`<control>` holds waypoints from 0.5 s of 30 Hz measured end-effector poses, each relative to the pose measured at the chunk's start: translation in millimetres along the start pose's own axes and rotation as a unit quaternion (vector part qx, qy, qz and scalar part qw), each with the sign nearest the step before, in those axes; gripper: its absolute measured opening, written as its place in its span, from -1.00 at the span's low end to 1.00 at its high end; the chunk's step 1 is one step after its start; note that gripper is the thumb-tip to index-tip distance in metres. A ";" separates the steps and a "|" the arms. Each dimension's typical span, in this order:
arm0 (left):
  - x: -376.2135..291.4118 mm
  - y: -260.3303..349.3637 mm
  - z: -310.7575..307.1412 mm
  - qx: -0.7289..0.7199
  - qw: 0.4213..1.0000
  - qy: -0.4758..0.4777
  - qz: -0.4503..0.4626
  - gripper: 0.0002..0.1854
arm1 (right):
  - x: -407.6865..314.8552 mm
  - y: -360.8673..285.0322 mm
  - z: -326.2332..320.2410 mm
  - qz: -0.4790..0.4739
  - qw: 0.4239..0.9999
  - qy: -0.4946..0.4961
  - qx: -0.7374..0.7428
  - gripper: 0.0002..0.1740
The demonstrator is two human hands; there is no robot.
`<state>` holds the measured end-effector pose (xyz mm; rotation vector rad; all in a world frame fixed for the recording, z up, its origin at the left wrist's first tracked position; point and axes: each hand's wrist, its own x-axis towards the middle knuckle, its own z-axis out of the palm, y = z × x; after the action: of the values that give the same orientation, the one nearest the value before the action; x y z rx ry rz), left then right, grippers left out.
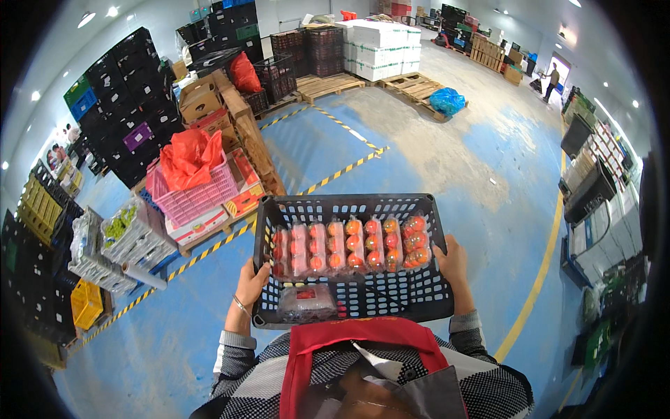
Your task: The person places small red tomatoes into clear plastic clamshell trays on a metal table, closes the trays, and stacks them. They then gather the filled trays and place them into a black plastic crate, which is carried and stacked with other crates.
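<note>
A black plastic crate [366,304] with slotted walls is held level in front of my body. My left hand [251,283] grips its left end, thumb over the rim. My right hand [453,262] holds the right end in the same way. Inside stands a row of several clear plastic packs of tomatoes [353,243], red and orange, set on edge side by side. A separate clear clamshell [308,302] with a red label lies at the near left of the crate; what it holds is hard to tell. The fingers under the crate's ends are mostly hidden.
To the left, a pink basket [199,191] with a red plastic bag sits on boxes. Grey crates [138,235], one with green grapes, stand nearer. Wooden pallets [413,86] and white foam boxes [384,50] lie ahead. Black bins [589,188] line the right; a person [551,83] stands far off.
</note>
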<state>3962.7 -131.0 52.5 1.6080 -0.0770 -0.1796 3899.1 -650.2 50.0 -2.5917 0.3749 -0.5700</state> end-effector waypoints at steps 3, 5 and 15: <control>110.9 -10.7 11.5 0.007 1.000 0.012 0.003 -0.77 | 98.5 8.2 50.7 0.038 0.999 -0.029 0.018 -0.65; 197.1 -7.9 19.8 0.023 1.000 0.016 -0.004 -0.78 | 166.0 10.6 74.6 0.047 0.998 -0.013 0.026 -0.67; 597.2 37.5 78.9 0.036 0.994 -0.095 0.038 -0.77 | 469.3 44.9 145.1 0.084 0.994 0.059 0.030 -0.75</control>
<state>4540.2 -306.3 46.5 1.6542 -0.2942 -0.2731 4369.1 -799.2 64.4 -2.4464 0.5996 -0.6639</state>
